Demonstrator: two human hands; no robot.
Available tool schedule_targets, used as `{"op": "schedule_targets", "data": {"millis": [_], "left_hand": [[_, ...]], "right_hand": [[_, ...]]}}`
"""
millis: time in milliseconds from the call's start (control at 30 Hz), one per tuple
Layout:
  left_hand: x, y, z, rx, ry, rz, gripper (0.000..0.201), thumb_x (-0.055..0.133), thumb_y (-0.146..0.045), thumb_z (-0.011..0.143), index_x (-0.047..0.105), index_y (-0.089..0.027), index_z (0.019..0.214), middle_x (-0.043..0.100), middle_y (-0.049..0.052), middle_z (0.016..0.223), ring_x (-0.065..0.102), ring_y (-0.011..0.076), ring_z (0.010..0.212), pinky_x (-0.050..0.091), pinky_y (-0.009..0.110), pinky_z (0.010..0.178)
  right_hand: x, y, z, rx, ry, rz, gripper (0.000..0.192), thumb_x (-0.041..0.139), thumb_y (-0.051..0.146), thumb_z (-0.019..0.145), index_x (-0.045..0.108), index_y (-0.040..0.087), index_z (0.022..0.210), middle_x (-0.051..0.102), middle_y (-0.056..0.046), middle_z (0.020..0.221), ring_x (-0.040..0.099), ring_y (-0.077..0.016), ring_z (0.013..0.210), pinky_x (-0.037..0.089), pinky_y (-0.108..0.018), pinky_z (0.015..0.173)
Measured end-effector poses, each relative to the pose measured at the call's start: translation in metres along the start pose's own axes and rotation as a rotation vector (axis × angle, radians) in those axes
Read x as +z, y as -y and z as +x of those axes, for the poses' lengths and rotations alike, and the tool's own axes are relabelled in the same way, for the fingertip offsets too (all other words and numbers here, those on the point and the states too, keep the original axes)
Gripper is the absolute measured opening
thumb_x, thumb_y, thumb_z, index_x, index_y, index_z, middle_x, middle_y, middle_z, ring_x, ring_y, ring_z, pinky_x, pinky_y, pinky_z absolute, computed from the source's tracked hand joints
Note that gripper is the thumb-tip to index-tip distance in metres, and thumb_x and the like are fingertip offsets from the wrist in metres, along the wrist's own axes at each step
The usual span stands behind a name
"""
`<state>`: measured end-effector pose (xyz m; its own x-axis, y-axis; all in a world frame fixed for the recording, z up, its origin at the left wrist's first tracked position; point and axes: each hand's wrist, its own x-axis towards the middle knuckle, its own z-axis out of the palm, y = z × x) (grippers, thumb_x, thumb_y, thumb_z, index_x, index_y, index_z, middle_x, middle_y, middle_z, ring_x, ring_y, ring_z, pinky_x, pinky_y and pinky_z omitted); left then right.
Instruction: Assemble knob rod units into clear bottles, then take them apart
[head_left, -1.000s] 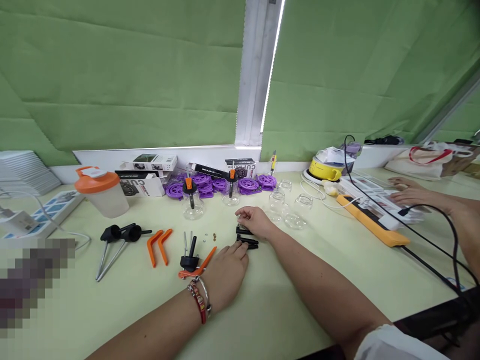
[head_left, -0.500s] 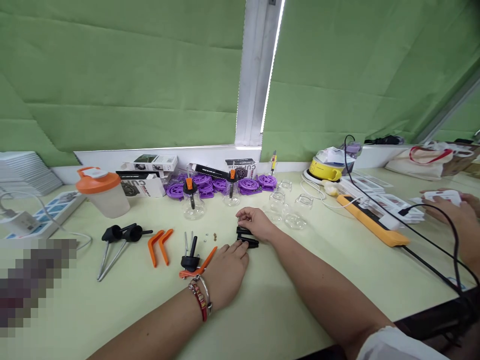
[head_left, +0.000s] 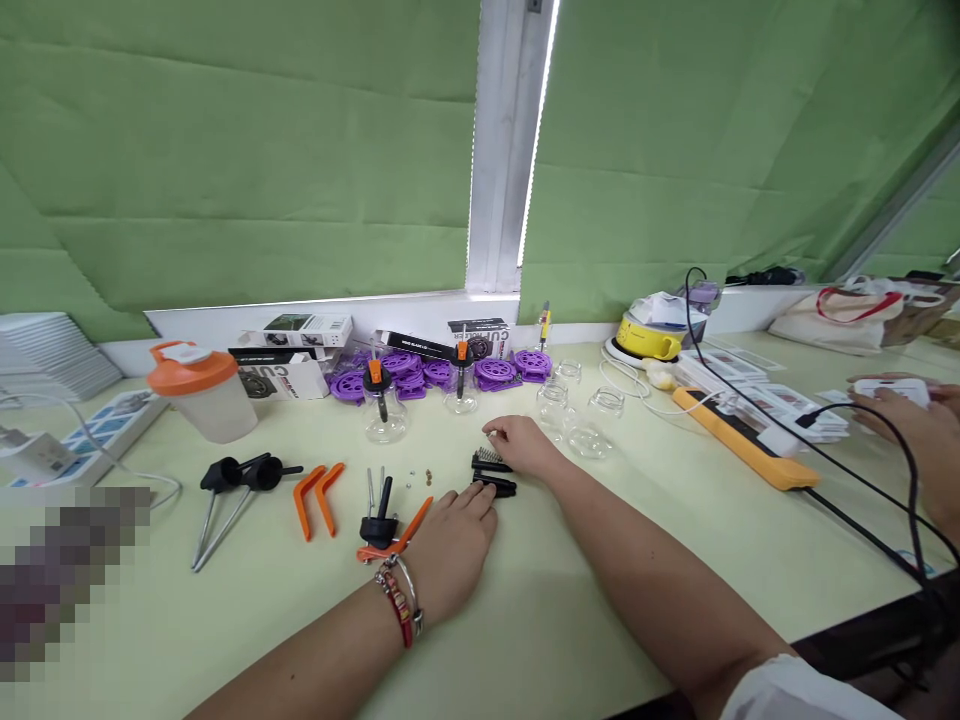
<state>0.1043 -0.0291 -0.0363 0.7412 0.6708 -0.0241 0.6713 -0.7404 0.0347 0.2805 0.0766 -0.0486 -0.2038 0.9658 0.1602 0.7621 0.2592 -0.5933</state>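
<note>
My left hand (head_left: 454, 540) lies flat, fingers stretched out, their tips touching the black cylindrical parts (head_left: 507, 488). Just beyond these, coil springs (head_left: 489, 455) lie in a row. Over them my right hand (head_left: 521, 447) is closed in a pinch; anything between its fingertips is too small to make out. Beside my left wrist sits a black grinder piece (head_left: 379, 530) with metal rods and an orange crank handle (head_left: 418, 522). Tiny brass bits (head_left: 428, 474) rest further back. Two loose orange handles (head_left: 328, 500) and black pieces with metal rods (head_left: 225, 475) lie to the left.
Glass jars with black and orange tops (head_left: 386, 422) stand behind, before purple plastic parts (head_left: 495, 372). More clear glass jars (head_left: 589, 440) are at right, near an orange power strip (head_left: 742, 440) and cables. An orange-lidded shaker (head_left: 217, 405) stands left. Another person's hands (head_left: 911, 425) hold a white object.
My right hand has shifted slightly right, baring the springs beneath it. My left hand stays on the black cylinders. The whole view has moved slightly.
</note>
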Motion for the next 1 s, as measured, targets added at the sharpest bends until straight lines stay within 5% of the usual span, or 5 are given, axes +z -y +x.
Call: {"op": "schedule_targets", "data": {"millis": [267,367,567,833,1000], "left_hand": [[-0.018,-0.002,-0.012,0.002,-0.131,0.043,0.043,0.043,-0.004,0.075,0.054,-0.012,0.116,0.043,0.014,0.141,0.039,0.0270,0.129,0.035,0.043,0.102],[-0.043,0.009,-0.035,-0.252,-0.134,0.062,0.022,0.040,-0.015,0.084,0.062,-0.016,0.087,0.065,0.011,0.100,0.061,0.0245,0.092,0.046,0.039,0.081],[-0.049,0.037,-0.074,-0.759,0.045,0.053,0.036,0.036,-0.045,0.085,0.055,-0.015,0.084,0.062,0.010,0.069,0.061,0.0272,0.060,0.037,0.032,0.047],[-0.040,0.044,-0.082,-0.726,0.081,-0.139,0.025,0.044,-0.043,0.077,0.053,-0.021,0.083,0.065,0.007,0.074,0.061,0.0249,0.063,0.032,0.029,0.048],[-0.043,0.061,-0.096,-0.624,0.090,-0.279,0.015,0.049,-0.028,0.066,0.054,-0.022,0.079,0.063,0.005,0.073,0.059,0.0230,0.065,0.031,0.028,0.051]], "right_hand": [[-0.001,0.001,-0.004,-0.029,0.059,-0.030,0.025,0.050,0.018,0.082,0.072,0.018,0.092,0.071,-0.006,0.100,0.063,-0.0200,0.092,0.045,-0.028,0.082],[-0.003,0.006,-0.007,0.011,0.006,-0.037,0.026,0.049,0.022,0.084,0.070,0.017,0.098,0.070,-0.007,0.099,0.063,-0.0199,0.087,0.045,-0.028,0.076],[0.000,0.036,-0.026,-0.082,0.089,0.068,0.027,0.046,0.027,0.086,0.069,0.020,0.098,0.070,-0.005,0.090,0.062,-0.0169,0.075,0.045,-0.027,0.069],[0.020,0.078,-0.058,-0.402,0.452,0.008,0.026,0.046,0.021,0.087,0.069,0.019,0.099,0.068,-0.007,0.099,0.061,-0.0189,0.088,0.044,-0.028,0.077],[0.034,0.085,-0.059,-0.425,0.381,-0.161,0.033,0.041,0.015,0.089,0.063,0.021,0.112,0.066,-0.007,0.101,0.060,-0.0188,0.088,0.042,-0.026,0.072]]}}
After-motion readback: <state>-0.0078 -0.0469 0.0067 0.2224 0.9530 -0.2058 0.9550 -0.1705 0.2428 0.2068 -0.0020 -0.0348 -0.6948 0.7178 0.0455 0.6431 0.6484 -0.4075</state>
